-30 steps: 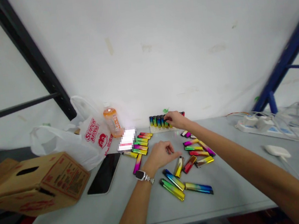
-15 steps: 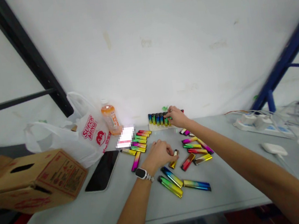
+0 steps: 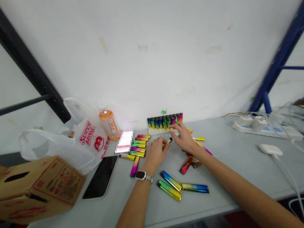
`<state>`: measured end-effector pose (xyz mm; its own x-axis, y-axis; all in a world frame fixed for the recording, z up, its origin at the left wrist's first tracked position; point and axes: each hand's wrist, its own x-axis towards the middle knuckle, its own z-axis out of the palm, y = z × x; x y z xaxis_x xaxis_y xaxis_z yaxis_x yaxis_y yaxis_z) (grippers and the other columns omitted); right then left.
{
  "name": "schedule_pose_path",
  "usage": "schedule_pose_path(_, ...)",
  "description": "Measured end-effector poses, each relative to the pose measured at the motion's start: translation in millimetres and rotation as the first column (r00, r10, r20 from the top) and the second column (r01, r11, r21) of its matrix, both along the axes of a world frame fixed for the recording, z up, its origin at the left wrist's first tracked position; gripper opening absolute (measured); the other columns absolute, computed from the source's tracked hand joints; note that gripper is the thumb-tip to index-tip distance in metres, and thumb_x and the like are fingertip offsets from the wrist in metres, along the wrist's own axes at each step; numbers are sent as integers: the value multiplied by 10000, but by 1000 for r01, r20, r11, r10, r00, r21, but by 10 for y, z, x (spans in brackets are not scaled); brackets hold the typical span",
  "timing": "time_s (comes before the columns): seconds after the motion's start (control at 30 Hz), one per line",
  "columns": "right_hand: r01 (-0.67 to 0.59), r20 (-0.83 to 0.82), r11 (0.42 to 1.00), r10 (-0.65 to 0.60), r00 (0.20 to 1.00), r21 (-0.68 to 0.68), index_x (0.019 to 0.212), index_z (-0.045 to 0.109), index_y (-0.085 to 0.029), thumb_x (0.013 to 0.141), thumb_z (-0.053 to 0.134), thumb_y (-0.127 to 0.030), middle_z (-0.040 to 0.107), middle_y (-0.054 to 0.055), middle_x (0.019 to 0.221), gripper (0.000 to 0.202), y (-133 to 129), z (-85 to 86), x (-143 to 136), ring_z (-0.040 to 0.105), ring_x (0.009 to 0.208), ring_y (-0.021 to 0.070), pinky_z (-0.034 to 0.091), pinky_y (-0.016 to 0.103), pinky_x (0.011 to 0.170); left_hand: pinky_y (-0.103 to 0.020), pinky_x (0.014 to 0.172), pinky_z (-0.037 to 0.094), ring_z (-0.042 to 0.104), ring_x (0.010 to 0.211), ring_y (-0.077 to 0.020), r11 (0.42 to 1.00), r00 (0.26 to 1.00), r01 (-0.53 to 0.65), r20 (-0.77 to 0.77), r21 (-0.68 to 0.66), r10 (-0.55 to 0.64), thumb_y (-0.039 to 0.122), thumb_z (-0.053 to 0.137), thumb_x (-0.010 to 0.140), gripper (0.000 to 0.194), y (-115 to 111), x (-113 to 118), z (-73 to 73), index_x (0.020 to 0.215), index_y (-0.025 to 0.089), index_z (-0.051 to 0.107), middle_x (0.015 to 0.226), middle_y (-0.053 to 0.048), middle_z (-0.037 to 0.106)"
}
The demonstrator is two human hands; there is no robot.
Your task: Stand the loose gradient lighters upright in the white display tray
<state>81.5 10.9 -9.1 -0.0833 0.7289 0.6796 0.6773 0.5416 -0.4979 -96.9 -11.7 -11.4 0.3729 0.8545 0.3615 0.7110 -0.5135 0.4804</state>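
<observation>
My left hand (image 3: pixel 156 151), with a watch on its wrist, pinches a gold lighter (image 3: pixel 167 142) above the table, its dark end tilted up to the right. My right hand (image 3: pixel 182 135) is just right of that lighter, fingers apart and nothing visible in them. Behind it, a pale tray (image 3: pixel 156 131) by the wall holds rows of upright metallic lighters (image 3: pixel 160 122) with dark tops. Several lighters (image 3: pixel 139 144) in pink, green and yellow lie left of my left hand. Others, including a red lighter (image 3: pixel 186 165), lie partly hidden under my right forearm.
Nearer me lie a green-yellow lighter (image 3: pixel 169 190) and two blue-yellow ones (image 3: pixel 195 187). At left are a phone (image 3: pixel 100 177), a cardboard box (image 3: pixel 37 189), a white plastic bag (image 3: pixel 88 147) and an orange drink bottle (image 3: pixel 109 124). A power strip (image 3: pixel 269 130) and white charger (image 3: pixel 270 149) sit right.
My right hand has drawn back from the tray towards my left hand. My left hand has lifted the gold lighter off the table and moved it towards the tray. The view has shifted slightly.
</observation>
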Motion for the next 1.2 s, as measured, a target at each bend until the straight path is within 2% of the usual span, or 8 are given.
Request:
schedule_pose_path(0.1,-11,-153,999,5,988,-41,1046,683,-196,944,516,-328,585,65,949,236,-143,-11,-15,559,840,196,471,339,795,-287,682,461,638,751,-175,996,957,41,289,-74,-18,394,499,958,205,16,38,19,965,198,559,843,-26,679)
schedule_pose_path(0.2,-6,-246,998,-10,969,-61,981,686,-188,955,506,-357,603,50,889,249,-208,-7,-26,533,754,179,446,318,721,-268,684,483,659,772,-164,987,853,115,521,-114,-39,410,545,925,231,45,64,6,1000,193,566,862,-31,693)
schedule_pose_path(0.4,-57,-294,995,30,955,-84,942,687,-188,962,503,-363,613,37,858,255,-301,-22,-65,523,739,170,419,309,707,-236,563,444,625,644,-121,936,738,289,669,-199,-86,471,567,888,330,95,81,-108,1042,181,534,943,-66,705)
schedule_pose_path(0.53,-88,-284,994,66,957,-68,929,683,-187,953,511,-340,601,32,845,231,-351,-11,-98,511,718,162,414,301,686,-199,501,351,474,516,-75,911,611,328,792,-249,-4,482,649,811,377,55,137,-92,979,206,455,720,36,615)
schedule_pose_path(0.67,-68,-270,997,52,961,-48,879,669,-191,946,508,-315,587,25,815,214,-361,-4,-114,509,720,163,415,304,700,-210,474,260,336,477,-70,910,553,293,828,-294,90,565,621,796,400,-31,220,20,828,172,556,538,87,381)
schedule_pose_path(0.8,-63,-258,997,47,965,-52,870,662,-187,943,500,-302,598,28,826,212,-347,-27,-119,514,725,164,414,305,707,-251,487,267,332,473,-86,918,558,204,810,-342,178,717,430,849,621,-93,289,61,562,173,510,490,47,357)
schedule_pose_path(1.0,-70,-254,995,48,966,-77,883,664,-187,949,493,-304,598,30,813,217,-359,-33,-153,524,736,171,422,305,718,-270,478,274,349,427,-106,925,598,-19,737,-379,315,511,296,957,596,-90,332,21,441,218,353,429,27,328)
schedule_pose_path(1.2,-74,-243,993,49,969,-93,874,668,-195,954,484,-317,624,35,820,234,-385,-23,-174,533,723,173,420,304,695,-252,452,275,315,402,-103,915,564,25,761,-403,320,445,290,948,535,-100,353,60,467,223,369,415,31,325)
